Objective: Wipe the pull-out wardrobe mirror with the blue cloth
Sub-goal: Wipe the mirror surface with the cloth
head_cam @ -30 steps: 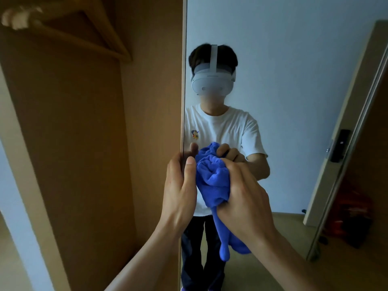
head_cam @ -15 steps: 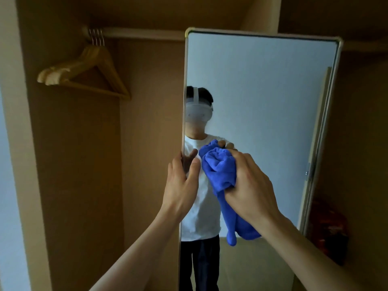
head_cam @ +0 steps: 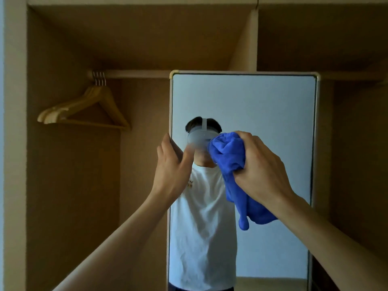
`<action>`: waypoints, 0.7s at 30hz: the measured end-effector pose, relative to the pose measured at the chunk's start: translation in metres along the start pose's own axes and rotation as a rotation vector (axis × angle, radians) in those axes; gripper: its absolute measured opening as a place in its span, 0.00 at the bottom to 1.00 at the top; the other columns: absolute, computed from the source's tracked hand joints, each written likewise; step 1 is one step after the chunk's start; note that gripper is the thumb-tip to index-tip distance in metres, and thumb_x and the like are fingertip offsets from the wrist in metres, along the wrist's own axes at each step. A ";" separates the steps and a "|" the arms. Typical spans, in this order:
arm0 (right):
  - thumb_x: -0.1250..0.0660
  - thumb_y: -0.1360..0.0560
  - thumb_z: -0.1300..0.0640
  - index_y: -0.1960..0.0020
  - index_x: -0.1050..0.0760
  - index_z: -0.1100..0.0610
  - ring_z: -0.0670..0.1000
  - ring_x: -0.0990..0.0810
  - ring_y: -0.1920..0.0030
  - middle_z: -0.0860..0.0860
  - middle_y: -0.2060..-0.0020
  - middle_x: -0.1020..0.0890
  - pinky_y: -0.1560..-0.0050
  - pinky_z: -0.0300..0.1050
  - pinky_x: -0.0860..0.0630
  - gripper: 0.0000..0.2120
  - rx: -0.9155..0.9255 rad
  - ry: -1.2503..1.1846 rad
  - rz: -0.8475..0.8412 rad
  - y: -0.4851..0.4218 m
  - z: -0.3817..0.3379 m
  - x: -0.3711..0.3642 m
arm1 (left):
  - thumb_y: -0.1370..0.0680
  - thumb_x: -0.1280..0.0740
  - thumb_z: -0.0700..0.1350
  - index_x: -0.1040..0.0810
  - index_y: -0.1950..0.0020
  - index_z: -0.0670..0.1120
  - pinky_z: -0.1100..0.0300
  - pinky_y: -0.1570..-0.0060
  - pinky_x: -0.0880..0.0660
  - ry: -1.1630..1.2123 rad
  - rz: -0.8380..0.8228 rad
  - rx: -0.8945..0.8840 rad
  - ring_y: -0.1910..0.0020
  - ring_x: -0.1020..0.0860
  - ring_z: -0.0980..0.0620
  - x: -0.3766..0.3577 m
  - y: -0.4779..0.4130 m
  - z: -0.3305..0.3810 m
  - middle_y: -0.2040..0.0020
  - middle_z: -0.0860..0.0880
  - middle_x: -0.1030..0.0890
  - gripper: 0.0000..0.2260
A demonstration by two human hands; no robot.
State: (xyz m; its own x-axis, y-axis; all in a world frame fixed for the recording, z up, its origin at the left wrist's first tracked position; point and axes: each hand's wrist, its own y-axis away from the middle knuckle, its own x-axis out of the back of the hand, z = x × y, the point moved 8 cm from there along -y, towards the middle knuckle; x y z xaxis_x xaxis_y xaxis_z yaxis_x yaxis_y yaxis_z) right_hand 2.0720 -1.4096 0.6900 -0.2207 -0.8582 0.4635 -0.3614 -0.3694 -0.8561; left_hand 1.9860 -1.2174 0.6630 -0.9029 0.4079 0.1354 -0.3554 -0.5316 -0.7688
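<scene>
- The left hand [head_cam: 172,164] grasps the left edge of the pull-out wardrobe mirror [head_cam: 262,114], with the fingers behind the frame [head_cam: 170,101] and the thumb at the front. The thumb may leave prints on the glass.
- The right hand [head_cam: 260,166] is clenched round the bunched blue cloth [head_cam: 228,156], held at the left-centre of the glass. Contact with the glass cannot be confirmed.
- A tight wad presents a small wiping face. Streaks and missed bands are likely, especially near the top and right edges.
- The loose tail hanging below the fist may drag across the glass or slip from the grasp.
- Hard pressure may swing or slide the panel if the left hand slackens.
- The wooden hangers [head_cam: 84,110] on the rail [head_cam: 136,74] hang well apart and are unlikely to interfere.
</scene>
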 end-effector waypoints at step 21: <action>0.28 0.27 0.52 0.35 0.30 0.51 0.52 0.23 0.56 0.48 0.51 0.24 0.56 0.48 0.28 0.23 0.178 0.097 0.130 -0.104 0.021 0.075 | 0.24 0.44 0.63 0.30 0.29 0.53 0.37 0.27 0.40 -0.562 0.252 -0.393 0.22 0.44 0.41 -0.009 -0.115 0.123 0.24 0.44 0.36 0.26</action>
State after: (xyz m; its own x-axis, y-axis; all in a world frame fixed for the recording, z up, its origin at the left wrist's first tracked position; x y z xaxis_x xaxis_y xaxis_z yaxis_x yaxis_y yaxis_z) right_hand 2.1121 -1.4431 0.8088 -0.3437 -0.8677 0.3592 -0.1608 -0.3225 -0.9328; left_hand 2.0053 -1.2510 0.8274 -0.9711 -0.1902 0.1443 -0.1032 -0.2106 -0.9721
